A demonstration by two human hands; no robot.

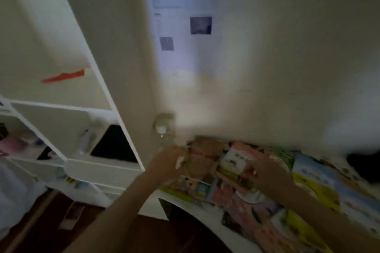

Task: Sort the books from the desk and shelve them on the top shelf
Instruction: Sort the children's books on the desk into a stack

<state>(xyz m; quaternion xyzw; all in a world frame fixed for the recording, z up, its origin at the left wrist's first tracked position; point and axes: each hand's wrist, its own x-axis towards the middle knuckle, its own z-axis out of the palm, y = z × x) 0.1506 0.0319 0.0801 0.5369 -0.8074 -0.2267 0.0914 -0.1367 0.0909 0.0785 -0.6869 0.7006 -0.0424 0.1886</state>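
Observation:
The frame is blurred by motion. Several colourful books (246, 195) lie spread over the white desk (205, 220) at the lower right. My left hand (168, 160) grips the left edge of a brown-covered book (203, 158) near the desk's back corner. My right hand (269, 172) holds the right side of a white and green book (232, 160) beside it. A blue and yellow book (316, 178) lies further right. The white shelf unit (67, 109) stands to the left.
A clear glass jar or bottle (163, 127) stands at the desk's back left corner, close to my left hand. Papers (185, 26) hang on the wall above. A dark object (364, 164) sits at the desk's far right. Small items fill the lower shelf compartments.

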